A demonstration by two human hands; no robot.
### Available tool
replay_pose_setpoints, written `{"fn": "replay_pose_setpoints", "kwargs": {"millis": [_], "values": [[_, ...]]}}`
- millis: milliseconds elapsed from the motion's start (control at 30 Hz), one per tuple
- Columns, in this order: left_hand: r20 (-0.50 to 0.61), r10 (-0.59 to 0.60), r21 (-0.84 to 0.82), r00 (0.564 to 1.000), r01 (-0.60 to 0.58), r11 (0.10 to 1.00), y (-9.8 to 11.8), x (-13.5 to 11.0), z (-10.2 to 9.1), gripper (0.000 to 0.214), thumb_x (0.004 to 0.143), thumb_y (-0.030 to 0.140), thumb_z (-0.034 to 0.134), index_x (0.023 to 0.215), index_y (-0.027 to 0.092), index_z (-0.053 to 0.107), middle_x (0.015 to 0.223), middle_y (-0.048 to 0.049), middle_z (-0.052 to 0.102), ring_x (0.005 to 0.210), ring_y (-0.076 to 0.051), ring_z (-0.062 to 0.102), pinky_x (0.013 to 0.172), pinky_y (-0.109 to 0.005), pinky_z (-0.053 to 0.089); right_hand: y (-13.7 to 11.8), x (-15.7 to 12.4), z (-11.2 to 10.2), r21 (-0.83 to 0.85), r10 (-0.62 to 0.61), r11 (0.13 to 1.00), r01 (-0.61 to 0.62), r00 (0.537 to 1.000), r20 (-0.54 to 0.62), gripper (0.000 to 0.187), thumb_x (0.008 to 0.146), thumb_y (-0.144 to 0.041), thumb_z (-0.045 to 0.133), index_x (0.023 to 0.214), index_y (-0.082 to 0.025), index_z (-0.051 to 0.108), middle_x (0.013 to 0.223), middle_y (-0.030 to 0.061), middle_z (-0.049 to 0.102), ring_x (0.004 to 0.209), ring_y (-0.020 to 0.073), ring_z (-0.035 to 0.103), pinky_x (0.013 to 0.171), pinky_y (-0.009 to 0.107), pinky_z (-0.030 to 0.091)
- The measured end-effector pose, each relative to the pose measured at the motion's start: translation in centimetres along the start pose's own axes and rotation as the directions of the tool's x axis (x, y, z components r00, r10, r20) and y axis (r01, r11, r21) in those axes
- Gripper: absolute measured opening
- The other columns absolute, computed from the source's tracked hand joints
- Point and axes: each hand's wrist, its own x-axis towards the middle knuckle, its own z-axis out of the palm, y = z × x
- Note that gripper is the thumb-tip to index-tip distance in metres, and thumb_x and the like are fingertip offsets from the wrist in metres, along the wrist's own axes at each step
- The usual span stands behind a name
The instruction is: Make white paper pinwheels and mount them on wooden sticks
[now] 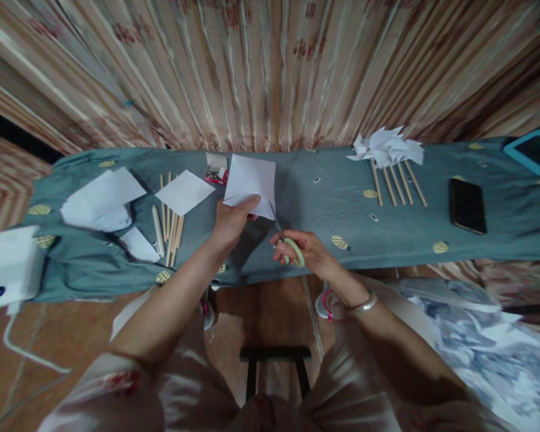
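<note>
My left hand (pixel 232 221) is closed on a white square of paper (pixel 251 183), holding it up over the grey-blue cloth on the table (pixel 324 198). My right hand (pixel 308 251) grips scissors (pixel 285 241) with pale green handles. Their blades point up at the paper's lower right edge. Another white paper square (pixel 185 191) lies on a bundle of wooden sticks (pixel 171 231) to the left. Several finished paper pinwheels on sticks (pixel 389 162) lie at the back right.
Loose white sheets (pixel 101 201) lie at the left, a small box of pins (pixel 216 170) behind the paper. A black phone (pixel 467 205) and a blue-cased tablet (pixel 533 150) lie right. A white device (pixel 9 264) sits at the left end. A black stool (pixel 275 366) stands below.
</note>
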Motion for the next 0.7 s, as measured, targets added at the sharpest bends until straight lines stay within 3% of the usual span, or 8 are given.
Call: {"fn": "replay_pose_setpoints", "kwargs": {"millis": [700], "values": [[0.030,-0.014,0.016,0.999,0.014,1.000,-0.01,-0.35,0.05,0.024,0.056,0.034,0.080,0.068,0.017,0.067,0.068,-0.0016,0.068,0.062,-0.017,0.062,0.049,-0.024,0.045,-0.30,-0.10,-0.23,-0.024,-0.022,0.999,0.022,1.000,0.013,0.043,0.059,-0.055,0.083,0.078,-0.019,0.068,0.061,-0.0029,0.066,0.051,0.0075,0.056,0.046,0.019,0.042]]}}
